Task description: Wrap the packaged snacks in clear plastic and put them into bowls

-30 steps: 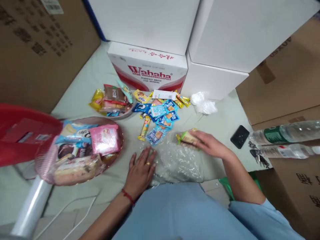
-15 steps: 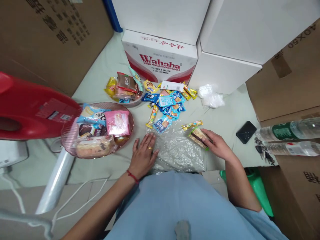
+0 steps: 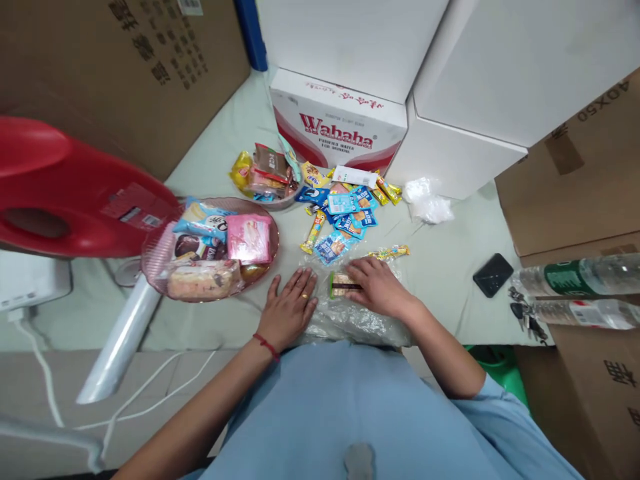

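Your right hand (image 3: 377,287) is bent over the right part of a snack bar (image 3: 339,285) with a green end. Its grip looks closed on the bar, with the fingers over the top, but you cannot tell how hard it squeezes. The bar is over the clear plastic (image 3: 345,323), on the near side of the worktop (image 3: 440,287). The bar's long side runs left to right, and its green end pokes out to the left of your fingers, toward your left hand (image 3: 290,307). So the right hand is the nearer one: it touches the bar, while a small gap parts the left hand from the green end. Your left hand lies flat and palm down by the left edge of the plastic, fingers open, and it does not seem to hold anything. A thin yellow packet (image 3: 395,252) lies just past your right hand, on the far side. The blue packets (image 3: 333,247) sit farther off, to the left of it.
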A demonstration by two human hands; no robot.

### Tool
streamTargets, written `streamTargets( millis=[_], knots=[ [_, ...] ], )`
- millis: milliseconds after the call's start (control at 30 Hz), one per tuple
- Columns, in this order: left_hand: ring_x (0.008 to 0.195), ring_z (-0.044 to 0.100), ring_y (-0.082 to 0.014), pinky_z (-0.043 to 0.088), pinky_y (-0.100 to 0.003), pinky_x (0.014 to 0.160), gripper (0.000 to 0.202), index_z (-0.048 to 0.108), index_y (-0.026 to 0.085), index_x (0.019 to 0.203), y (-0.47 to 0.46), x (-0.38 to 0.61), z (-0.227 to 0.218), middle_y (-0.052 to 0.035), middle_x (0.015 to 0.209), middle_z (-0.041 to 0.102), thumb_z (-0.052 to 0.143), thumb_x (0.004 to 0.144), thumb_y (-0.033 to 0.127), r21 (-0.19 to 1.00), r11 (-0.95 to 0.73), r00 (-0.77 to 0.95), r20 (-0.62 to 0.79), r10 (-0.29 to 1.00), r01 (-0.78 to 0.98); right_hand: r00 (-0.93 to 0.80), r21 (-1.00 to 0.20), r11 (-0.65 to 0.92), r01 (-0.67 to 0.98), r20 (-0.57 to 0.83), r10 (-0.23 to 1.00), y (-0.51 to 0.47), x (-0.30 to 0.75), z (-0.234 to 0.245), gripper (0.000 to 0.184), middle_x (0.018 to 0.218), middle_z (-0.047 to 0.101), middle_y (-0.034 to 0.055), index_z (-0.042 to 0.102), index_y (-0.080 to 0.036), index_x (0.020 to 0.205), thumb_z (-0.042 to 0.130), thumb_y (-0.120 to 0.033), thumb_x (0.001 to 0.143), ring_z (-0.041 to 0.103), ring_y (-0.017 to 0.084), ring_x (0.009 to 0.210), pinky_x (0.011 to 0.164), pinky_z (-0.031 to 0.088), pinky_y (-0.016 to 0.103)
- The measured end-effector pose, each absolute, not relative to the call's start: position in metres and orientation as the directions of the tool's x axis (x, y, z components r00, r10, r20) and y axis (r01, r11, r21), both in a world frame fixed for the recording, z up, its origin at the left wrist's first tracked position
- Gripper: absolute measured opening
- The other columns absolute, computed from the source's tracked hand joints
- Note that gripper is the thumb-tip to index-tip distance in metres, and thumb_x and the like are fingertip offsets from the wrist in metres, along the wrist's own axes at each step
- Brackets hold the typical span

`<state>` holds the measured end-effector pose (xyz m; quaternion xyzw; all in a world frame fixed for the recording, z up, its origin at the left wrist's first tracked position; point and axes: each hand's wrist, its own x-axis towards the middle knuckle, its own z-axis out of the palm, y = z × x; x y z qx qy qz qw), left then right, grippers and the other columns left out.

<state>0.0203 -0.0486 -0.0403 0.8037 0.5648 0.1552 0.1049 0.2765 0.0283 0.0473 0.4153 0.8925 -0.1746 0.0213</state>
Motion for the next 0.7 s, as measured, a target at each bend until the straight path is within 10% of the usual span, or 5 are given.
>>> streamTargets(
  millis=[700],
  knots=[
    [0.153,0.042,-0.0298,0.015,-0.061,0.127,0.053,0.045,0.027,0.158,-0.049,0.02,-0.037,-0.0112,0.164,0.045,0.04,0.106,0.035,0.378,-0.322,0.299,0.12,0.947,0.868,-0.634,-0.242,0.589,0.771,-0.198,0.748,0.018,0.276,0.039,0.06,0.139,0.064,0.0164,0.054,-0.018,0.145,0.074,-0.038,0.092,0.049,0.035,0.127,0.107,0.036,0.051]
  ],
)
